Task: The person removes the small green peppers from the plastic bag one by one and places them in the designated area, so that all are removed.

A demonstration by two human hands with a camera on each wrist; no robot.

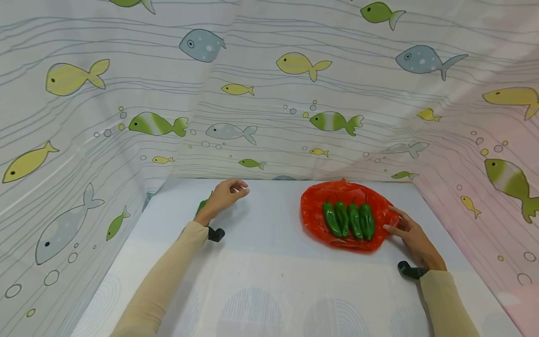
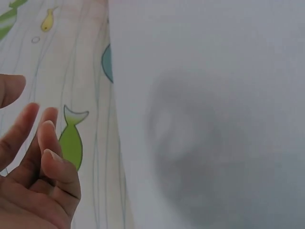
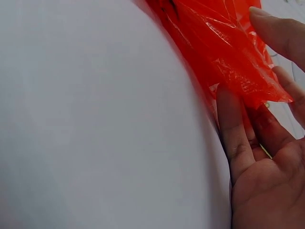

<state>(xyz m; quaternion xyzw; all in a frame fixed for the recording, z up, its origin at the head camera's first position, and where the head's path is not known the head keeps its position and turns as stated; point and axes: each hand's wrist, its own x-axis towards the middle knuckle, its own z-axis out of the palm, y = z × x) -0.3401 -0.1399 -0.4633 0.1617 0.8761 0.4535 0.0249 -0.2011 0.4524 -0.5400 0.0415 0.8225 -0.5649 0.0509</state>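
Observation:
A red plastic bag (image 1: 309, 220) (image 3: 224, 52) lies spread on the table, with several green peppers (image 1: 355, 221) side by side on it, stems toward the back. At its right edge, my right hand (image 1: 414, 238) (image 3: 267, 167) has its fingers under the plastic and its thumb apart near the upper side, without a visible pinch. My left hand (image 1: 223, 195) (image 2: 43, 176) is raised over the table's back left, fingers loosely bent and holding nothing. Another green pepper (image 1: 202, 205) lies behind my left wrist, partly hidden by it.
The white tablecloth (image 1: 261, 262) (image 2: 214, 57) (image 3: 95, 114) covers the table. Curtains printed with fish (image 1: 252, 107) rise along the back and both sides, close to the table's edges. A small black device is strapped at each wrist.

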